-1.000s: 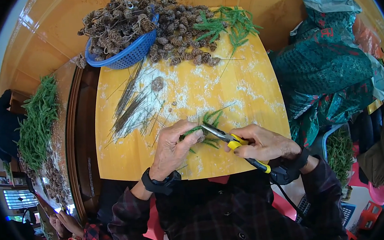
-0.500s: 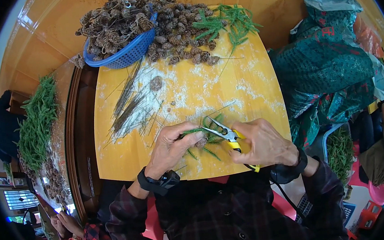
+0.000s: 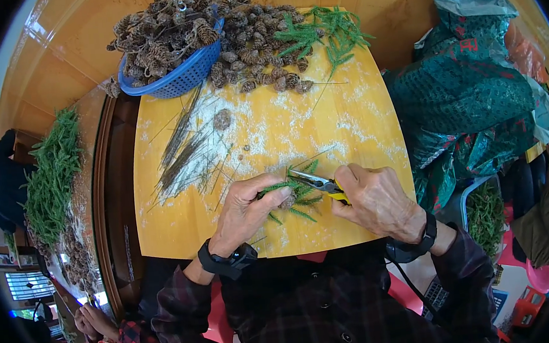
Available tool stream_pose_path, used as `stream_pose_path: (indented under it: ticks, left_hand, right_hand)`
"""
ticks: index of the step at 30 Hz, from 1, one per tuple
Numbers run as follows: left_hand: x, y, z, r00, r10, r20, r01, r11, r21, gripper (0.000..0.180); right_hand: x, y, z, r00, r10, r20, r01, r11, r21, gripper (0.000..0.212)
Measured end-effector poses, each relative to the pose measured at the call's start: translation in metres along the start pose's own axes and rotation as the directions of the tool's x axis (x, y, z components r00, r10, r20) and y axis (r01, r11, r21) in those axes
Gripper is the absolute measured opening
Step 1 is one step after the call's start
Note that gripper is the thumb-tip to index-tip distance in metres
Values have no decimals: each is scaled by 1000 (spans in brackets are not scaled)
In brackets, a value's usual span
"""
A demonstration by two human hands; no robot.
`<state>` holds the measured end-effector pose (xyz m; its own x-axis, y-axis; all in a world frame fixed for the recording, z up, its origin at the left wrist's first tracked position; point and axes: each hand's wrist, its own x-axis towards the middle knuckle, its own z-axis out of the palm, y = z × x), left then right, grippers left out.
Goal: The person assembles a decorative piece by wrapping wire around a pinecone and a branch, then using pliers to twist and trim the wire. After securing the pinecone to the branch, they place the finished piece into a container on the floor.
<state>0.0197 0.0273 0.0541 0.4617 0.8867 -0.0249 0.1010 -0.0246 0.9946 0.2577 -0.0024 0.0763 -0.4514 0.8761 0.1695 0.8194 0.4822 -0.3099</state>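
Observation:
Between its thumb and fingers my left hand (image 3: 245, 209) pinches a green needle sprig (image 3: 302, 213) together with a small brown pine cone (image 3: 287, 202), just above the table's near edge. My right hand (image 3: 380, 202) is closed around the yellow-and-black handles of a pair of long-nose pliers (image 3: 317, 182). The jaws of the pliers are together and point left, their tips at the top of the sprig. Whether they grip a stem or wire there is too small to tell. Most of the handles are hidden in my palm.
On the wooden table (image 3: 322, 122), dusted with white specks, lie thin dark wires (image 3: 185, 146) and one loose cone (image 3: 221, 119). A blue basket (image 3: 177, 82) of cones, a cone heap (image 3: 255, 50) and green sprigs (image 3: 335, 34) fill the back. Green bags (image 3: 462, 92) stand right. Another person's hands (image 3: 96, 321) show lower left.
The pliers' jaws, spread half a second ago, are now together at the sprig's top. My right fingers have closed in around the handles. My left hand has stayed nearly still.

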Motion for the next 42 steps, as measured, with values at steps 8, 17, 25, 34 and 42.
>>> stream_pose_path:
  ticks: [8, 17, 25, 34, 42]
  left_hand:
    - [0, -1, 0, 999, -43, 21, 44, 997, -56, 12]
    - [0, 1, -1, 995, -103, 16, 104, 991, -81, 12]
    - [1, -1, -3, 993, -119, 23, 121, 989, -88, 14]
    - [4, -2, -11, 992, -92, 87, 101, 990, -103, 15]
    - [18, -6, -28, 912, 293, 287, -368, 893, 259, 23]
  right_hand:
    - [0, 2, 5, 1000, -17, 8, 17, 999, -31, 33]
    - [0, 3, 7, 999, -36, -13, 35, 997, -69, 36]
    - [1, 2, 5, 999, -46, -2, 46, 995, -91, 36]
    - [2, 5, -2, 996, -53, 70, 54, 998, -10, 36]
    - [6, 8, -13, 976, -124, 179, 83, 972, 221, 34]
